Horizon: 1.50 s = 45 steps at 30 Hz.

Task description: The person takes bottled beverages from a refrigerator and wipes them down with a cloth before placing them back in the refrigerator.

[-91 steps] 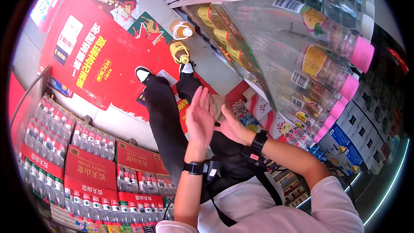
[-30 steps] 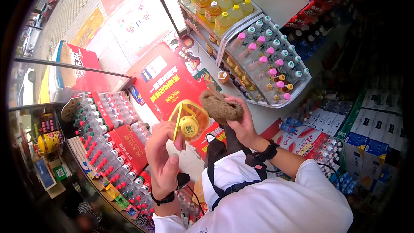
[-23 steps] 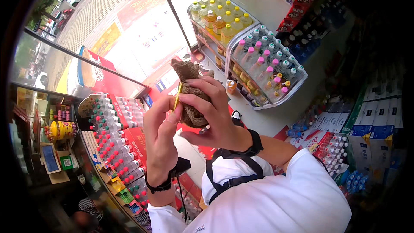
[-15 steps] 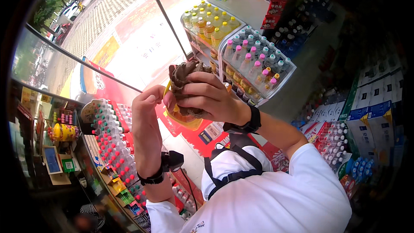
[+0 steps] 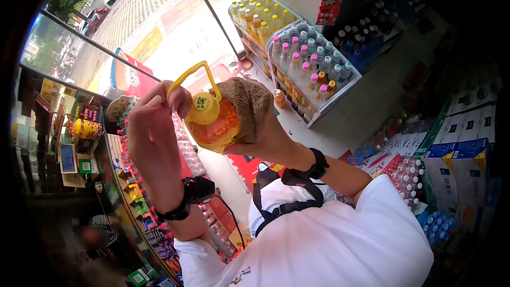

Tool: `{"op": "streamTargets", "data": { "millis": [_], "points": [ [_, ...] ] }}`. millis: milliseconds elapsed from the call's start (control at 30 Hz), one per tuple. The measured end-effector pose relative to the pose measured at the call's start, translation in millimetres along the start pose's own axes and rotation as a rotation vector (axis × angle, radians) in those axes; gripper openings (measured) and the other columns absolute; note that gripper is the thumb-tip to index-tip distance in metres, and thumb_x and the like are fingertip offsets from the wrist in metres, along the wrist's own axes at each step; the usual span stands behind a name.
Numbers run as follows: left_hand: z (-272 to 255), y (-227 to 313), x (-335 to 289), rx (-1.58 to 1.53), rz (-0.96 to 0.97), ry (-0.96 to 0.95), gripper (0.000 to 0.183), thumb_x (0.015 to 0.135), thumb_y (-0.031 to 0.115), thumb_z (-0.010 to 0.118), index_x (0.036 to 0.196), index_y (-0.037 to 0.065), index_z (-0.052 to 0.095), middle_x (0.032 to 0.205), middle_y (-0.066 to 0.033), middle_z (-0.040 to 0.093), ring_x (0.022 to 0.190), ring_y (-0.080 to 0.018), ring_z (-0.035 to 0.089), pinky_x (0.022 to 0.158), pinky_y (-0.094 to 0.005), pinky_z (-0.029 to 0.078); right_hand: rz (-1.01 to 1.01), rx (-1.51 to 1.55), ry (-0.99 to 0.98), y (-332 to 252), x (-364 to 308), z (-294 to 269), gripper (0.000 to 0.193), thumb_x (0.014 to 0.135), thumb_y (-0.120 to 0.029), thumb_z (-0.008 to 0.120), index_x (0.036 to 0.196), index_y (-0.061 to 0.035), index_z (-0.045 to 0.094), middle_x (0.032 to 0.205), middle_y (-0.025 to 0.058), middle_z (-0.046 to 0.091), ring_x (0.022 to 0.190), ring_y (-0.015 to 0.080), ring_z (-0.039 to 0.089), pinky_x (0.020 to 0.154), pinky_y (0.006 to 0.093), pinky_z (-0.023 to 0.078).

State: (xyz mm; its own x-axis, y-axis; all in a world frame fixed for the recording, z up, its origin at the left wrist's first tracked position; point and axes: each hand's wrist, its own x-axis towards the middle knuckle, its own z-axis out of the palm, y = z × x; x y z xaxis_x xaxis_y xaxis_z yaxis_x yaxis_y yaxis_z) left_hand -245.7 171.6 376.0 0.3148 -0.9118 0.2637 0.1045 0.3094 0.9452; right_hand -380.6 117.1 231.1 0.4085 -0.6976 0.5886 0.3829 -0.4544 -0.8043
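Note:
A big jug of orange-yellow liquid [image 5: 217, 127], perhaps cooking oil, is held up in front of me with its yellow cap [image 5: 203, 107] facing me. My left hand [image 5: 159, 114] is closed on the jug's yellow loop handle [image 5: 186, 76], on the left of the cap. On the other side, a brown cloth [image 5: 245, 101] lies against the jug. My right hand [image 5: 273, 141] is closed on this cloth and presses it to the jug's side; its fingers are partly hidden behind the cloth and jug.
Bottles with pink and white caps fill a display bin [image 5: 313, 69] ahead right; yellow-capped bottles fill another bin [image 5: 260, 16] beyond it. Red-capped bottles and a counter [image 5: 119, 165] line my left. Cartons [image 5: 457, 165] are stacked at right. A person [image 5: 103, 228] is at lower left.
The jug has come into fuller view, its cap and handle now turned toward me. My right hand and the cloth have shifted to the jug's right side; my left hand has moved left.

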Motion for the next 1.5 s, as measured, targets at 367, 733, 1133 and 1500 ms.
{"op": "streamTargets", "data": {
  "millis": [367,733,1133,1500],
  "points": [
    [86,4,-7,-0.074,0.025,-0.139,0.021,0.083,0.024,0.036,0.075,0.005,0.036,0.078,-0.0062,0.034,0.079,-0.0208,0.034,0.075,-0.0334,0.028,0.046,0.061,-0.043,-61,6,-106,0.053,0.091,-0.028,0.057,0.132,-0.0016,0.037,0.13,0.0162,0.043,0.118,0.0269,0.045,0.101,0.0391,0.035],
    [142,-31,-1,0.083,0.123,-0.204,0.031,0.091,0.022,0.037,0.091,-0.005,0.053,0.102,-0.0192,0.059,0.095,-0.0282,0.054,0.093,-0.0401,0.036,-0.276,-0.56,0.134,-80,3,-121,0.072,0.076,-0.012,0.07,0.135,0.0015,0.032,0.133,0.0254,0.034,0.12,0.0434,0.038,0.104,0.0463,0.029],
    [162,-43,30,-0.03,0.147,-0.151,0.023,0.093,0.019,0.036,0.084,0.004,0.052,0.114,-0.0216,0.059,0.105,-0.0312,0.058,0.097,-0.0421,0.035,-0.23,-0.223,0.345,-45,34,-138,0.046,0.089,-0.011,0.056,0.13,-0.0038,0.037,0.124,0.0168,0.04,0.118,0.0267,0.042,0.1,0.0354,0.033],
    [179,-40,12,-0.106,0.041,0.045,0.033,0.09,0.023,0.038,0.091,-0.002,0.058,0.12,-0.025,0.056,0.112,-0.0359,0.055,0.099,-0.0427,0.035,-0.367,-0.52,0.33,-34,21,-118,0.068,0.071,-0.015,0.074,0.129,-0.0052,0.042,0.134,0.0208,0.035,0.122,0.0435,0.036,0.1,0.0493,0.034]
  ]
}}
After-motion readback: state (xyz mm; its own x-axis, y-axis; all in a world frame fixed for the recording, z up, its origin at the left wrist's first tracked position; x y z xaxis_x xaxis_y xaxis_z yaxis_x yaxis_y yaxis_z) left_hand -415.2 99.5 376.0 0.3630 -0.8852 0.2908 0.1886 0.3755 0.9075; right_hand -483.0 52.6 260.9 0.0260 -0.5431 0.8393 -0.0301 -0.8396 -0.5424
